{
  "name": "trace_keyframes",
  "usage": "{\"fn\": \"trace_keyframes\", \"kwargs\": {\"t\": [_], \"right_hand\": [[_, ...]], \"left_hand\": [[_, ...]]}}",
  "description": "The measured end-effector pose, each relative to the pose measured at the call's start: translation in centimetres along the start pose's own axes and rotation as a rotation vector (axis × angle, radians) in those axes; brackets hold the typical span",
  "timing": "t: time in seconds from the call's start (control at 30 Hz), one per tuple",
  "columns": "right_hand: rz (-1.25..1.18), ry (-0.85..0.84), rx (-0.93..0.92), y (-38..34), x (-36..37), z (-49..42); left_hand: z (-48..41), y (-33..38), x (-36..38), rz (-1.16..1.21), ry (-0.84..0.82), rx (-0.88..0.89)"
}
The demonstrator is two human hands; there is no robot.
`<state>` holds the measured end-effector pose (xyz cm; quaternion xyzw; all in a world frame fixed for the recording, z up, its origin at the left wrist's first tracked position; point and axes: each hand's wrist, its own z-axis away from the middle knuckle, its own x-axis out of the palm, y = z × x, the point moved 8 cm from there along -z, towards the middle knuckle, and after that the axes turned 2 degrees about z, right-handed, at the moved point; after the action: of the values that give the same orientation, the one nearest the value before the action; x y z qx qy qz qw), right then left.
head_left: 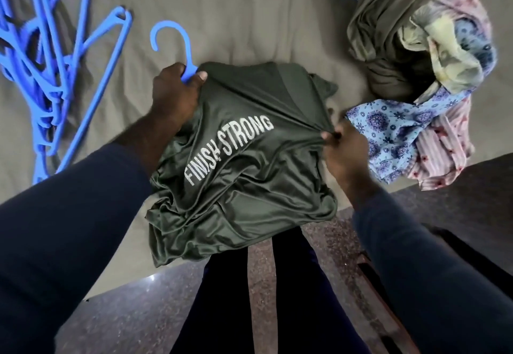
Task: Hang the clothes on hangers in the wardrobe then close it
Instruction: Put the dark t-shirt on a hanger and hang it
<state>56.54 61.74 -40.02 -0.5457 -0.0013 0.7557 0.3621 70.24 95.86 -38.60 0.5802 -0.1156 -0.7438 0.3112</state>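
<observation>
Head view: grey-brown bed sheet (249,6) fills the upper frame. Dark green "FINISH STRONG" T-shirt (238,164) lies at centre. Clothes pile (422,75), upper right. Blue hanger heap (47,75), upper left. Left hand (175,92) grips a blue hanger (177,45) at the shirt's neck; right hand (342,151) pinches the shirt's edge.

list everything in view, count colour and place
green t-shirt: one, dark green with white FINISH STRONG print, centre, over the bed edge
held hanger: one, blue, hook sticking out past the shirt's top
loose hangers: several, blue, tangled on the bed, left
clothes pile: one heap, olive, blue floral, pink, on the bed, right
bed sheet: one, taupe, under everything
floor: dark speckled stone, bottom
left hand: one, grips the held hanger's neck
right hand: one, pinches the shirt's fabric
sleeves: two, navy, lower corners
</observation>
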Motion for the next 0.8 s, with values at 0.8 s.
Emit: {"fn": "trace_keyframes", "kwargs": {"t": [0.8], "right_hand": [[0.096,-0.383,-0.424,-11.1,4.2,-6.7]], "left_hand": [[2.1,-0.5,2.6,0.041,-0.410,0.104]]}}
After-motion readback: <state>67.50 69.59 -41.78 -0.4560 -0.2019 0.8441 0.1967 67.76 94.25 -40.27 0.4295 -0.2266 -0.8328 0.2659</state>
